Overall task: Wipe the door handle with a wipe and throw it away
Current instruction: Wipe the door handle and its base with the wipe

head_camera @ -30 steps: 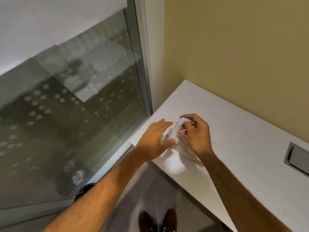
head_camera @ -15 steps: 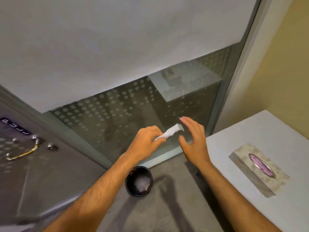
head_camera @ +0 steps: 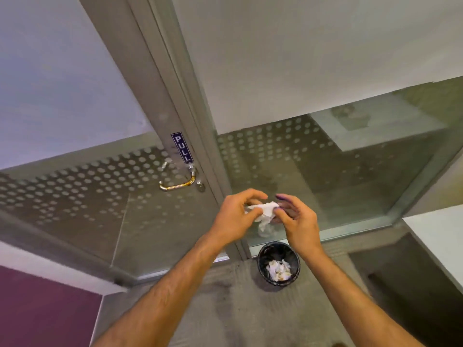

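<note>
A white crumpled wipe (head_camera: 264,211) is held between both hands in front of the glass wall. My left hand (head_camera: 235,217) pinches its left end and my right hand (head_camera: 298,221) grips its right side with fingertips. The curved brass door handle (head_camera: 179,184) sits on the glass door up and to the left of my hands, below a blue PULL sign (head_camera: 182,147). A round black bin (head_camera: 278,263) with crumpled white paper inside stands on the floor right below my hands.
A metal door frame (head_camera: 180,96) runs diagonally between the door and the fixed glass panel. A small lock (head_camera: 201,187) sits beside the handle. A white table edge (head_camera: 436,231) shows at the right. Grey carpet (head_camera: 238,309) covers the floor.
I have turned left from the table and tissue box toward the door. The wipe went from my left hand alone to both hands; the handle and bin came into fuller view.
</note>
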